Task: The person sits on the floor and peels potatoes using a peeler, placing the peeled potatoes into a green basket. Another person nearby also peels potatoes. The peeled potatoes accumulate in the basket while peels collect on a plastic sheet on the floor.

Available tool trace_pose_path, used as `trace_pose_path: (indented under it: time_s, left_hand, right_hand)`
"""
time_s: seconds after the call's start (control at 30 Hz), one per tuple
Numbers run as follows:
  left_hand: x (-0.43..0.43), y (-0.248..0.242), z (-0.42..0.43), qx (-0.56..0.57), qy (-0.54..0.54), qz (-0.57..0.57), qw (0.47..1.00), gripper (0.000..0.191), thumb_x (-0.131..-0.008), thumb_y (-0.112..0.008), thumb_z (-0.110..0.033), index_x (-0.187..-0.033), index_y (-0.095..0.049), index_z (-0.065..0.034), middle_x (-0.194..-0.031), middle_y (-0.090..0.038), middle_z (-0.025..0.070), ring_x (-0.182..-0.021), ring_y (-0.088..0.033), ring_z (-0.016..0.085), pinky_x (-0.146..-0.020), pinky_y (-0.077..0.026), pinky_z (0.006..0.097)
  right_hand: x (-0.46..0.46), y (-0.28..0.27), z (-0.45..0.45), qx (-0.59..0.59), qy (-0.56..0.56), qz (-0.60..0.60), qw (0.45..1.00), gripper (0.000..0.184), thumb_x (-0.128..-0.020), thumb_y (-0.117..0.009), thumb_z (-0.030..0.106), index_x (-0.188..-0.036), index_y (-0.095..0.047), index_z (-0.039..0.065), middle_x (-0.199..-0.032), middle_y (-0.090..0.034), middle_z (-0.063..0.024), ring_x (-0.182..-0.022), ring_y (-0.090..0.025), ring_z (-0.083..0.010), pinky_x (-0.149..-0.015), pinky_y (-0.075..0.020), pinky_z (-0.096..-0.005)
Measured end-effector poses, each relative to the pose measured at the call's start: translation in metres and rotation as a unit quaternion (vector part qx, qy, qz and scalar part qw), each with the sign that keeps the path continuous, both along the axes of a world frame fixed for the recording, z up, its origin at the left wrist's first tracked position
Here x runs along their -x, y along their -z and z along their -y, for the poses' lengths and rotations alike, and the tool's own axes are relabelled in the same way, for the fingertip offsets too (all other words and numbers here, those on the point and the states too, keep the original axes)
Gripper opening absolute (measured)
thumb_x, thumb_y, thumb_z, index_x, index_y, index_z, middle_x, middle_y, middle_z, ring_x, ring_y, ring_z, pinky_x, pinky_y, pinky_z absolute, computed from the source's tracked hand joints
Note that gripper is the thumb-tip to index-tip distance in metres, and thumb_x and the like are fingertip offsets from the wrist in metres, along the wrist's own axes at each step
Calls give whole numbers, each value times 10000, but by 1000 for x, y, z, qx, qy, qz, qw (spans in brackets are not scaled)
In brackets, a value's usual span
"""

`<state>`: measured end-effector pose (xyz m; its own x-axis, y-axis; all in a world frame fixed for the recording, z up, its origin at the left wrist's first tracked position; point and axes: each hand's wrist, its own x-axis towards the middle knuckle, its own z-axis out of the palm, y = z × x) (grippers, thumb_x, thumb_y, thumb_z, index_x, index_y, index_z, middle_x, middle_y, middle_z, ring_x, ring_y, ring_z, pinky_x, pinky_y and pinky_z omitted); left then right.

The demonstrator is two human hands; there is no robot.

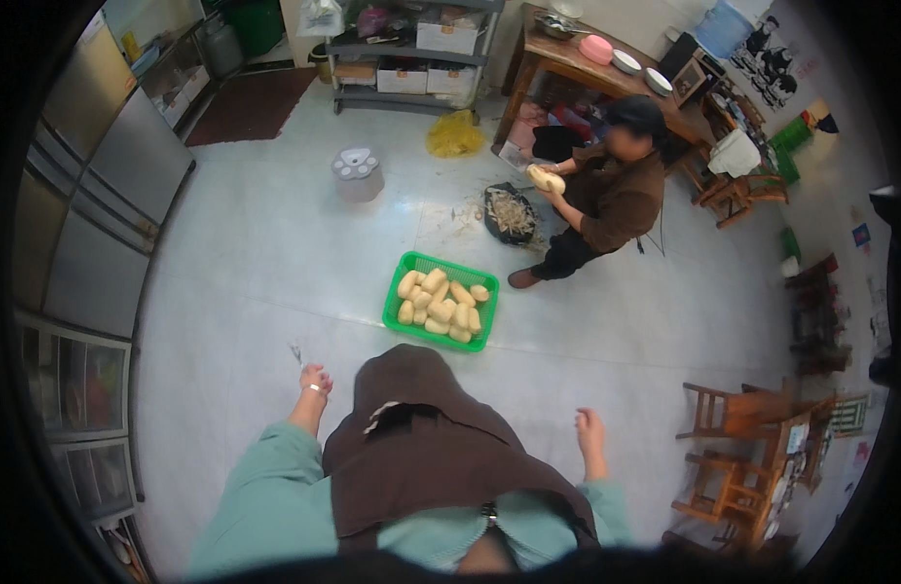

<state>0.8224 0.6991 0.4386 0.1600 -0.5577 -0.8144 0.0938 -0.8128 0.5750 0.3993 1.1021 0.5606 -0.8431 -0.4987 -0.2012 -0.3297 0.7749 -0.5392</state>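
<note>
My left hand (317, 379) is held out over the floor with a thin silvery utensil (297, 354) in its fingers; the utensil is too small and blurred to name exactly. Off to the other side, my right hand (590, 432) hangs with its fingers loosely bent and no object visible in it. Between and beyond my hands, a green plastic basket (390, 328) rests on the floor, holding several pale, peeled root vegetable pieces (441, 310). My brown apron (428, 474) covers the middle foreground.
A co-worker (618, 193) sits at the right, both hands on a pale root piece (546, 179) above a black container of peelings (510, 213). A lidded bucket (357, 175) and yellow plastic bag (455, 134) are on the floor. Refrigerators (122, 153) line the left; wooden chairs (720, 485) stand right.
</note>
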Motion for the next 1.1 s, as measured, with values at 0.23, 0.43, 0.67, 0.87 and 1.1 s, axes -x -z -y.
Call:
trace_pose_path:
  time_s: [0.23, 0.43, 0.67, 0.87, 1.1]
  left_hand:
    - [-27, -13, -34, -11, -41, 48, 998, 206, -780, -367, -296, -844, -445, -117, -623, -437, 53, -455, -421, 148, -407, -373, 258]
    - [22, -57, -40, 5, 30, 44, 999, 229, -790, -350, -293, -867, -457, -105, -642, -453, 45, -458, -447, 151, -421, -397, 255]
    - [56, -100, -55, 33, 25, 2, 999, 245, -811, -325, -278, -896, -458, -91, -629, -430, 45, -412, -394, 122, -386, -369, 248]
    - [12, -99, -47, -1, 39, 63, 997, 246, -826, -300, -293, -865, -443, -97, -541, -368, 21, -337, -254, 89, -315, -238, 235]
    - [-2, -83, 8, 77, 14, 73, 994, 273, -842, -301, -331, -813, -422, -88, -502, -346, 14, -324, -251, 92, -297, -211, 232]
  right_hand:
    - [7, 38, 40, -25, -91, 164, 982, 228, -756, -432, 187, -901, -555, 61, -759, -590, -111, -723, -564, -213, -670, -429, -310]
    - [11, 57, 34, -4, -90, 196, 977, 224, -753, -430, 132, -903, -545, 11, -740, -585, -101, -650, -562, -155, -623, -440, -276]
    - [10, 73, 31, -23, -99, 212, 972, 220, -746, -423, 174, -877, -567, 71, -735, -591, -103, -703, -568, -202, -646, -433, -300]
    - [14, 91, 66, 36, -99, 196, 975, 221, -745, -416, 178, -864, -571, 75, -705, -590, -86, -674, -567, -195, -617, -434, -300]
    - [2, 93, 127, 13, -121, 171, 978, 215, -732, -422, 180, -852, -575, 88, -713, -582, -103, -686, -561, -234, -630, -432, -328]
